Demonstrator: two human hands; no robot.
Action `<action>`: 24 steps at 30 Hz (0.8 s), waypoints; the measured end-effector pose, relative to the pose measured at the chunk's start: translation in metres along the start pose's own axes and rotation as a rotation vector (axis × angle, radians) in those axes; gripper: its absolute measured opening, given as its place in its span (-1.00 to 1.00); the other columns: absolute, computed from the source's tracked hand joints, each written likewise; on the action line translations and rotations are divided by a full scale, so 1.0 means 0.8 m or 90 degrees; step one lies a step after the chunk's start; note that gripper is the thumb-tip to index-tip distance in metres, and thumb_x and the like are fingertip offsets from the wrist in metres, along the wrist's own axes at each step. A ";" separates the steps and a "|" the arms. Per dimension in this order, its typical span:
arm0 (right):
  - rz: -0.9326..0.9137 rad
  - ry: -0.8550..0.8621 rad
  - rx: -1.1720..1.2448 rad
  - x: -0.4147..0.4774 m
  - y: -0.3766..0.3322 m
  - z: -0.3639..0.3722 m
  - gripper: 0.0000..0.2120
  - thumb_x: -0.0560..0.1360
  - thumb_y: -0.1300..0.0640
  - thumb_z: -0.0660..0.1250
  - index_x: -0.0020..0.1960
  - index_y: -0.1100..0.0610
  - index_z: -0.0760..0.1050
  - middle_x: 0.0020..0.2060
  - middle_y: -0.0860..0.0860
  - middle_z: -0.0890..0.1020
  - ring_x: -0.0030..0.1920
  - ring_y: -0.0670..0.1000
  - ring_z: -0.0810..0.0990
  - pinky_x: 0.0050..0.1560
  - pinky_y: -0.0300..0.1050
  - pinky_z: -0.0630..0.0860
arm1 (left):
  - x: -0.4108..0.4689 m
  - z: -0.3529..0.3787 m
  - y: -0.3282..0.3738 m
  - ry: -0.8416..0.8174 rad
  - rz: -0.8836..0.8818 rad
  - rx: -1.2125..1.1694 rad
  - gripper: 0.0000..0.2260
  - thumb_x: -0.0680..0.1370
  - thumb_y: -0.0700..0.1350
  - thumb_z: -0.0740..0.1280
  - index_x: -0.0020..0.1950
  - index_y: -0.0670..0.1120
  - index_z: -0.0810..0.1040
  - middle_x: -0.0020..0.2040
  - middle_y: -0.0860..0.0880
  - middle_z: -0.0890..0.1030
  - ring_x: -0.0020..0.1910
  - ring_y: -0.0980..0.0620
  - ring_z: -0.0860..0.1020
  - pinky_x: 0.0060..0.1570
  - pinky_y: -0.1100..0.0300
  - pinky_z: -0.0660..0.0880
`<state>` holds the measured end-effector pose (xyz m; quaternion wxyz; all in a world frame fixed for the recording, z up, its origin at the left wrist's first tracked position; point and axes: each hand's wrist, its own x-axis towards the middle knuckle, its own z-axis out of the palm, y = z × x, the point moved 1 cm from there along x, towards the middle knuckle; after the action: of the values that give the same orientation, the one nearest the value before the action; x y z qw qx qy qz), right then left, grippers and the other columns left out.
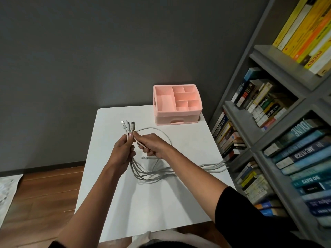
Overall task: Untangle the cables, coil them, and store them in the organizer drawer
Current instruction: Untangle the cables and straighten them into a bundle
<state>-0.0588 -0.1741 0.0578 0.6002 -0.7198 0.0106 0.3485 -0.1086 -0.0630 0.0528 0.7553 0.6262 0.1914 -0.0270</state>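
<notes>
While cables trailed off table right edge, L hand fingers clamped plug ends, R hand pinched one strand; untangling underway, nothing coiled yet, organizer drawer at far-right corner shut.

The only words to read are on book spines on the shelf. A blue book says "JAMES PATTERSON". A teal book lower down says "DAYS". A pale book higher up has big letters that look like "DONE". The other spines are too blurry to read.
</notes>
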 end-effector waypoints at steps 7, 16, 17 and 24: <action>-0.070 -0.161 -0.048 -0.010 0.001 0.000 -0.71 0.64 -0.03 0.12 -0.13 0.12 0.45 -0.37 -0.01 0.36 -0.50 -0.15 0.25 -0.46 -0.30 0.16 | 0.006 -0.005 -0.005 0.070 0.010 -0.007 -0.75 0.67 -0.03 0.11 -0.16 -0.07 0.43 -0.28 -0.01 0.41 -0.34 0.12 0.41 -0.31 0.27 0.35; -0.057 -0.232 -0.269 -0.017 0.014 0.001 -0.68 0.63 -0.01 0.15 -0.25 0.10 0.41 -0.51 -0.07 0.19 -0.49 -0.08 0.12 -0.46 -0.20 0.07 | 0.007 -0.010 0.000 0.117 0.067 -0.185 -0.72 0.69 -0.07 0.02 -0.22 -0.06 0.26 -0.53 0.13 0.22 -0.58 0.18 0.18 -0.55 0.34 0.29; -0.032 -0.255 -0.259 -0.018 0.012 -0.004 -0.68 0.62 -0.02 0.15 -0.25 0.09 0.40 -0.53 -0.09 0.18 -0.51 -0.09 0.10 -0.48 -0.23 0.06 | 0.009 -0.016 0.002 0.115 0.082 -0.165 -0.72 0.69 -0.07 0.03 -0.22 -0.05 0.25 -0.55 0.15 0.20 -0.59 0.20 0.16 -0.58 0.36 0.21; 0.062 -0.341 -0.322 -0.027 0.014 -0.065 -0.71 0.63 -0.04 0.13 -0.21 0.05 0.37 -0.56 -0.14 0.21 -0.54 -0.14 0.11 -0.55 -0.33 0.07 | 0.011 -0.043 -0.001 0.178 0.124 -0.059 -0.73 0.68 -0.11 0.05 -0.22 -0.05 0.27 -0.44 0.05 0.28 -0.59 0.23 0.24 -0.60 0.38 0.23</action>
<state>-0.0545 -0.2312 0.0609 0.3677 -0.7273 -0.1989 0.5443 -0.1100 -0.0283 0.0443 0.7485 0.6040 0.2338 0.1424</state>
